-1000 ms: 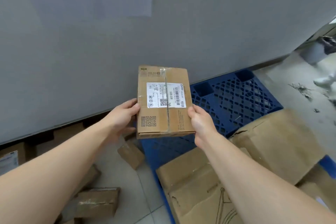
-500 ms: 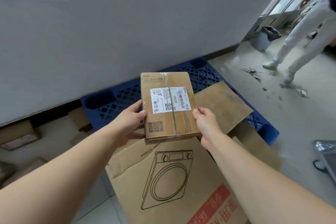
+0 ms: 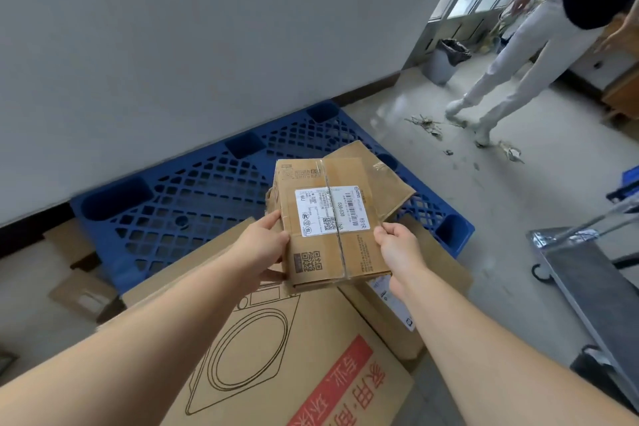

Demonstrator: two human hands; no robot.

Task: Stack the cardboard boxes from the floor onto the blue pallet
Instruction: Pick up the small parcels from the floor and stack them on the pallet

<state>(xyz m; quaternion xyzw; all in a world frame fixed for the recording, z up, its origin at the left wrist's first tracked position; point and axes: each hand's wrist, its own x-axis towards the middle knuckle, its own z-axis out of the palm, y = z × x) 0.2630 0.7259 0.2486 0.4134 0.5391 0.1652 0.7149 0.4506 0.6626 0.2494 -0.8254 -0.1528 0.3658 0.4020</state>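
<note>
I hold a small taped cardboard box with a white shipping label in the air over the blue pallet. My left hand grips its left edge and my right hand grips its right edge. Below it lies a large flat cardboard box printed with a washing machine outline and red lettering, resting on the pallet's near side. Another worn cardboard piece lies on the pallet behind the held box.
A grey wall runs along the pallet's far side. Loose cardboard boxes lie on the floor at the left. A person in white trousers stands at the right by a bin. A metal trolley is at the right edge.
My view has swung right along the pallet. The box stays in both hands and now hangs over the pallet's middle, above the washing machine carton. The person at the right appears nearer.
</note>
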